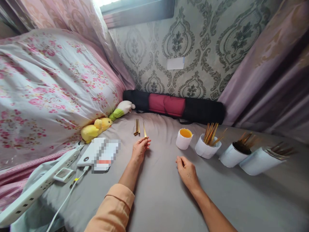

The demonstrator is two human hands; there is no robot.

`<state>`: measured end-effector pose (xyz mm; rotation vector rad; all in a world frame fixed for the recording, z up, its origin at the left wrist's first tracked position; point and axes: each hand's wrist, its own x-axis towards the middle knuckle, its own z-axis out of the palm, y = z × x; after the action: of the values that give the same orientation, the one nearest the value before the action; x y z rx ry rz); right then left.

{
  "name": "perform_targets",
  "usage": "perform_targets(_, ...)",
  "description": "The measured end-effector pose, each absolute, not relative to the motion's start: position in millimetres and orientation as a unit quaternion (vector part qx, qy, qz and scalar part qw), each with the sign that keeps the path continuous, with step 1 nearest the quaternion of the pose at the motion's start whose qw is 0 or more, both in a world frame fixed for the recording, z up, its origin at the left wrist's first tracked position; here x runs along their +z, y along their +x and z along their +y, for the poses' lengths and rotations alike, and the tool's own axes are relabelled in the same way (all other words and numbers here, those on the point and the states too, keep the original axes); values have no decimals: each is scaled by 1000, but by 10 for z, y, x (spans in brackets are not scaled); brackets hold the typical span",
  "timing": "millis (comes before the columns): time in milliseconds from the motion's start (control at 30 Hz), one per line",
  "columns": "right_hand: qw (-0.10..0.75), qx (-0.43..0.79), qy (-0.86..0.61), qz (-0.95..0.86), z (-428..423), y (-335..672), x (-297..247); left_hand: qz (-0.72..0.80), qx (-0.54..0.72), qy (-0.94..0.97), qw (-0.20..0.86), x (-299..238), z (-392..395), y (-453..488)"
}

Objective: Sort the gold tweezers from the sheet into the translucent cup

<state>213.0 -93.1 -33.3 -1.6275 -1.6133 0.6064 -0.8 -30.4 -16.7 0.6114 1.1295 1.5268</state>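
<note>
My left hand (141,149) is closed in a pinch on the lower end of a thin gold stick (145,129), which points up and away from me. Just left of it, several similar gold sticks (137,127) lie side by side on the grey sheet. My right hand (187,171) hovers or rests over the sheet with its fingers curled closed, and nothing shows in them. Nearest to it is a small white-wrapped cup (184,143) with a yellow-orange inside. Beside that cup stands a wider white-wrapped container (207,149) with thin brown and gold sticks (211,132) in it.
Farther right are two white-wrapped cans (232,157) (262,162) with more sticks. A black-and-red long bag (169,104) lies along the wall. On the left are plush toys (96,129), a white power bank (90,153), a blurred phone (106,156), a cable (65,201) and a power strip (41,187).
</note>
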Motion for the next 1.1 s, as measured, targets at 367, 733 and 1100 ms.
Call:
perform_targets(367, 374, 243, -637, -629, -937, 2129, -302, 458, 620, 275, 575, -185, -584, 371)
perform_targets(733, 404, 285, -616, -613, -936, 2133, -290, 465, 598, 306, 577, -199, -774, 562)
perform_targets(1100, 426, 341, -596, -588, -937, 2135, -275, 476, 579, 327, 576, -144, -902, 691)
